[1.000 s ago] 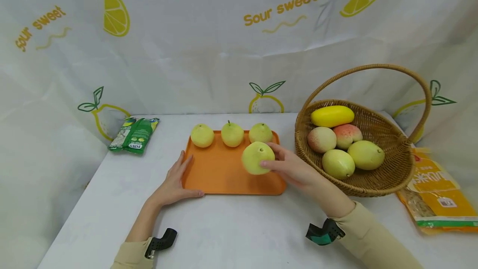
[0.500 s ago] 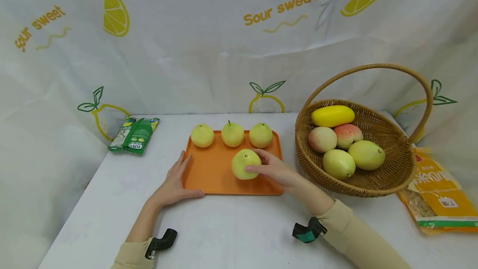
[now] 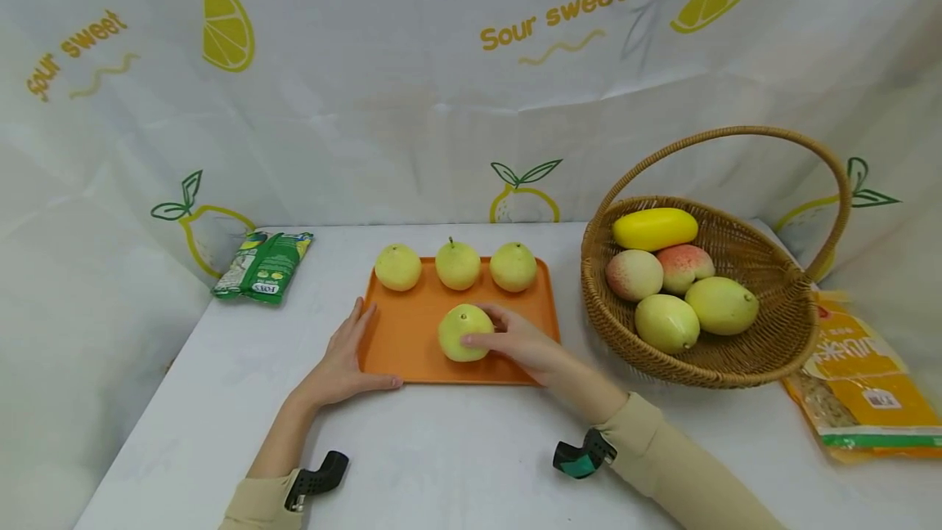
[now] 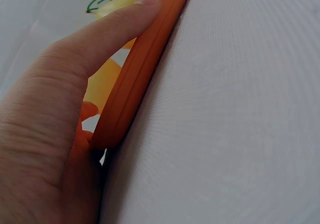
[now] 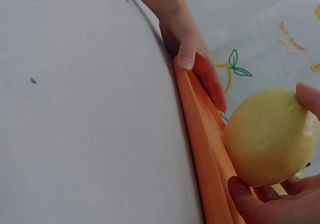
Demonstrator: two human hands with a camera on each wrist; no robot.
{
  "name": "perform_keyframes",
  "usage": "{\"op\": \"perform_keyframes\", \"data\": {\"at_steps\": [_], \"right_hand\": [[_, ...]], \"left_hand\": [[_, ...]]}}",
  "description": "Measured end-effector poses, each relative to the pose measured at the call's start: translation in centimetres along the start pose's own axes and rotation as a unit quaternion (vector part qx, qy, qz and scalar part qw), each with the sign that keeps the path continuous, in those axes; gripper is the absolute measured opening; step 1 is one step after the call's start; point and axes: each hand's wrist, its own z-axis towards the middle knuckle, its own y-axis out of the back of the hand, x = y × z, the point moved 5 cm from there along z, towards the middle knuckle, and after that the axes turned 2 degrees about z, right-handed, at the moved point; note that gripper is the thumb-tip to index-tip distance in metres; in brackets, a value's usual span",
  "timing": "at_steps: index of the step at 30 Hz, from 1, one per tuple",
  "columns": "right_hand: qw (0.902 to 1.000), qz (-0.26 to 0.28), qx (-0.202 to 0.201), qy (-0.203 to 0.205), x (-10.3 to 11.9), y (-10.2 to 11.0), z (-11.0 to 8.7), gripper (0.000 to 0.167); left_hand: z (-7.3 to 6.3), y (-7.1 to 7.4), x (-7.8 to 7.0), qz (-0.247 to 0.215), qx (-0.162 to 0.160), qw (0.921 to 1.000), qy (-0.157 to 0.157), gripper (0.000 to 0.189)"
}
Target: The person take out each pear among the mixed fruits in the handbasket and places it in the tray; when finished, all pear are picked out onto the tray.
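- Gripping the pear (image 3: 454,335), your right hand (image 3: 519,345) has brought it leftward, lower, over the tray (image 3: 405,338).
- Just beyond its fingers, three more pears (image 3: 458,268); yours now fronts their row.
- Farther left, your left hand (image 3: 342,368) touches the tray, fingers relaxed.

The tray (image 3: 405,334) is viewed downward from the head; its near-left corner is shared by both close, low wrist views, the right facing leftward.
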Motion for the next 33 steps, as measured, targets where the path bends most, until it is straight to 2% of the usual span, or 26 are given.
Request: {"op": "perform_keyframes", "data": {"at_steps": [6, 17, 33], "right_hand": [[0.9994, -0.033, -0.008, 0.004, 0.0, -1.0, 0.4, 0.063], [0.9993, -0.037, 0.007, 0.003, -0.4, -3.1, 1.6, 0.064], [0.9967, -0.079, 0.013, 0.011, -0.1, -5.7, 3.1, 0.065]], "left_hand": [[0.0, 0.0, 0.1, 0.002, -0.002, 1.0, 0.0, 0.123], [0.0, 0.0, 0.0, -0.002, -0.003, 1.0, -0.001, 0.127], [0.1, -0.1, 0.1, 0.0, -0.001, 0.9999, 0.016, 0.13]]}}
